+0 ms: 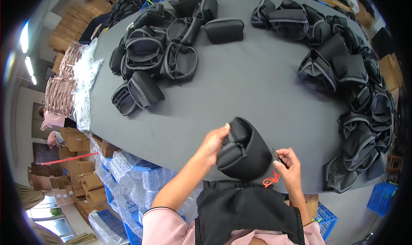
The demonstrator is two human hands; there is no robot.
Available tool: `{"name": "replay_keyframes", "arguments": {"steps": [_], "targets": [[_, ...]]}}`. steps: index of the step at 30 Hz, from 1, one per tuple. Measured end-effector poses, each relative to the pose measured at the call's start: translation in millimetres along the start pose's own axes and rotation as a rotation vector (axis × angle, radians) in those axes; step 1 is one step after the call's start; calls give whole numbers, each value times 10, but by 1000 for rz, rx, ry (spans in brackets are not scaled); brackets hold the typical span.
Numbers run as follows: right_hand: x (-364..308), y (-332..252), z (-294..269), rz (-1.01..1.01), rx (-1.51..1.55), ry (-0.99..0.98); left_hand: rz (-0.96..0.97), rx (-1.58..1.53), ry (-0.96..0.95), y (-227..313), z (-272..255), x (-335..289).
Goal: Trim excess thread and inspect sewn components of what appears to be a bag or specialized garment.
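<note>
My left hand [216, 145] grips the edge of a black zippered pouch [251, 157], thumb at its rim. The pouch is tilted over the table's near edge, with its opening partly showing. My right hand [289, 167] is closed round small dark thread snips [278, 157], mostly hidden by the fingers. Their tip points at the pouch's right side; whether it touches, I cannot tell. A looped orange cord [271, 179] hangs beside the right hand.
Open black pouches [145, 52] are grouped at the far left of the grey table [240, 86], near a closed one [224, 31]. More pouches [358, 137] are heaped along the right. Plastic wrap [86, 86] lies at the left edge; blue crates [150, 170] stand below it.
</note>
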State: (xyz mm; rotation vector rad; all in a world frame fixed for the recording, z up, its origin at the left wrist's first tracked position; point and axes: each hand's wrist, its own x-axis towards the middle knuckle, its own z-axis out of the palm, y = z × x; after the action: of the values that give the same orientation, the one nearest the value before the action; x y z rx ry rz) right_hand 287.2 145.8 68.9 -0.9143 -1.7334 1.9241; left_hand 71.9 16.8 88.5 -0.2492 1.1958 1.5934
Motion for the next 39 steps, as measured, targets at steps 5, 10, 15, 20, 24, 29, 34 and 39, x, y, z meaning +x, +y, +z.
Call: {"name": "replay_keyframes", "arguments": {"steps": [5, 10, 15, 20, 24, 29, 34, 39], "targets": [[-43, -53, -143, -9, -145, 3, 988, 535, 201, 1372, 43, -67], [-45, 5, -274, 128, 16, 87, 1053, 773, 515, 2283, 151, -93], [163, 163, -670, 36, -106, 348, 898, 821, 253, 1684, 96, 375], [1248, -367, -1090, -300, -407, 492, 319, 1505, -352, 601, -47, 671], [2132, -555, -1533, -423, -824, 550, 155, 1692, -582, 218, 371, 710], [2584, -549, -1590, -232, -1249, 386, 359, 1605, -426, 230, 602, 729], [2262, -534, -1347, -503, -1079, 511, 365, 1388, -468, -10, 754, 720], [1417, -407, -841, -111, -670, 316, 1383, 1664, -175, -242, 1112, 401]]}}
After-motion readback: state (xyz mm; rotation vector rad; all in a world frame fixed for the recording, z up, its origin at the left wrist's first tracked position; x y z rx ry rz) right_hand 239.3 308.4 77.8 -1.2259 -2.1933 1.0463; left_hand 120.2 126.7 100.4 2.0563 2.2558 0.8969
